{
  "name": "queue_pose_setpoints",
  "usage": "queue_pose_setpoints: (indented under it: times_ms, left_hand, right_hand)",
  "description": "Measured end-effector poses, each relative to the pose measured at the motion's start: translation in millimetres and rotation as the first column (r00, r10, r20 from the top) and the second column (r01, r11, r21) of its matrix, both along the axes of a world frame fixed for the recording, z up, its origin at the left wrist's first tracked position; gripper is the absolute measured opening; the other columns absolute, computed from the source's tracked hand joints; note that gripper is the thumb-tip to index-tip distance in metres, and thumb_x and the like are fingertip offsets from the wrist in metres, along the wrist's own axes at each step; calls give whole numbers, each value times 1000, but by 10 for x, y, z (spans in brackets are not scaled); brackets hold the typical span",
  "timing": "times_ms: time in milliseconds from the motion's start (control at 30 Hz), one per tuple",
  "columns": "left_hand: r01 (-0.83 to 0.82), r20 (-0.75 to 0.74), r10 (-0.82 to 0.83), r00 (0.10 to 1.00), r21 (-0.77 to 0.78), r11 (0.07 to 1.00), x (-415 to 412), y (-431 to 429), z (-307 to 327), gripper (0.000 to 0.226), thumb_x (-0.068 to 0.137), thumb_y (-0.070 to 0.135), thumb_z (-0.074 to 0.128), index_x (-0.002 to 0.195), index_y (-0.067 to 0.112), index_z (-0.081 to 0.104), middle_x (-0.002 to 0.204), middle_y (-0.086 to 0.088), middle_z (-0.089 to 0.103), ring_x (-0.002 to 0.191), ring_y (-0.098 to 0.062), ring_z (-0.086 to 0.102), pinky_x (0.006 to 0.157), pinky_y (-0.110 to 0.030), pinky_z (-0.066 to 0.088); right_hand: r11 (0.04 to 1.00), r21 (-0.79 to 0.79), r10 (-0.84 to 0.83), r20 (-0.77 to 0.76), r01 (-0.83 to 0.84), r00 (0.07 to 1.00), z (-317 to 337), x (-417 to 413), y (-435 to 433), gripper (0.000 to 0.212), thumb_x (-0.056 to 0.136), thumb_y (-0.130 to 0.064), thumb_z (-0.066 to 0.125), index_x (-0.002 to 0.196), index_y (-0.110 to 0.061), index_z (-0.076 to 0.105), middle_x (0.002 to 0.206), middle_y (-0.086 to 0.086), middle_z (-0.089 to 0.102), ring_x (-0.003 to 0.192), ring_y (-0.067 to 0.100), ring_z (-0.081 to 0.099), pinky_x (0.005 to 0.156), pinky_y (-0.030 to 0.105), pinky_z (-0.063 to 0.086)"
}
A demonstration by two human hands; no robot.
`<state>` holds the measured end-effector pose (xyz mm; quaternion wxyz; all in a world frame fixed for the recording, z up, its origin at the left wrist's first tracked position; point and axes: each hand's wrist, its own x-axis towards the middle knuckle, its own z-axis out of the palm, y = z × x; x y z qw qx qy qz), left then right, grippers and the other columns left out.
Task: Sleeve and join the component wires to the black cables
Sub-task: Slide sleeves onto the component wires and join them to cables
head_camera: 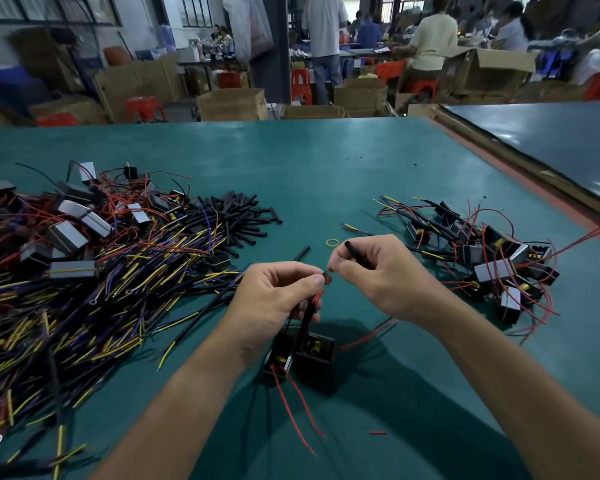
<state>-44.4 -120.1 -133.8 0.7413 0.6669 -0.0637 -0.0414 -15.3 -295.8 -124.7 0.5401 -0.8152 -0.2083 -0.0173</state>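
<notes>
- The left hand [278, 296], just below the middle of the frame, has its fingers curled, and thumb and forefinger pinch the tip of a red wire [318, 295]; a black cable [305, 323] runs down through the same grip.
- The right hand [378, 271], just to its right, pinches a short black sleeve [358, 253] between thumb and fingers. The sleeve's lower end is close to the wire tip; whether they touch I cannot tell.
- Two black box components [317, 351] lie on the green table [326, 161] right under the left hand, and their red leads [302, 410] trail toward the bottom of the frame.
- A big heap of black cables with yellow and purple cores [84, 289] fills the left side.
- A pile of cut sleeves [236, 216] lies above and left of the hands.
- A smaller pile of components [482, 258] sits at the right.
- A yellow rubber band [332, 242] lies just above the hands.
</notes>
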Motion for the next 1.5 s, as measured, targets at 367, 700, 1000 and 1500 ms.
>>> queue_pose_setpoints:
  times_ms: [367,700,1000,1500]
  left_hand:
    - [-21,-30,21,999,15,1000,6,26,7,14,92,2,59,83,6,69,61,-8,62,52,-23,51,47,-23,50]
    - [-50,9,50,999,-18,999,-11,11,32,11,92,5,60,92,5,71,61,-5,61,49,-14,57,48,-22,50]
    - [-84,41,85,996,-25,996,-13,23,48,10,89,1,63,89,5,73,63,-5,66,49,-12,60,48,-20,50]
    - [-88,52,88,995,-4,996,-18,47,52,9,80,11,69,85,11,76,65,-7,70,48,-13,61,50,-20,51]
  right_hand:
    - [961,262,-99,6,94,995,185,-65,54,40,106,-15,38,79,-7,66,62,13,38,55,20,41,52,25,41]
    - [942,321,-109,17,97,994,143,-47,11,17,94,-5,60,79,-7,67,59,-2,62,50,14,54,56,24,52]
    - [948,299,-137,83,106,987,130,-49,32,14,92,-7,65,80,-2,69,59,-1,66,49,13,57,55,27,52]
    - [978,184,-138,197,102,971,151,-77,9,14,91,-9,68,77,-13,69,63,1,68,50,11,60,53,25,52]
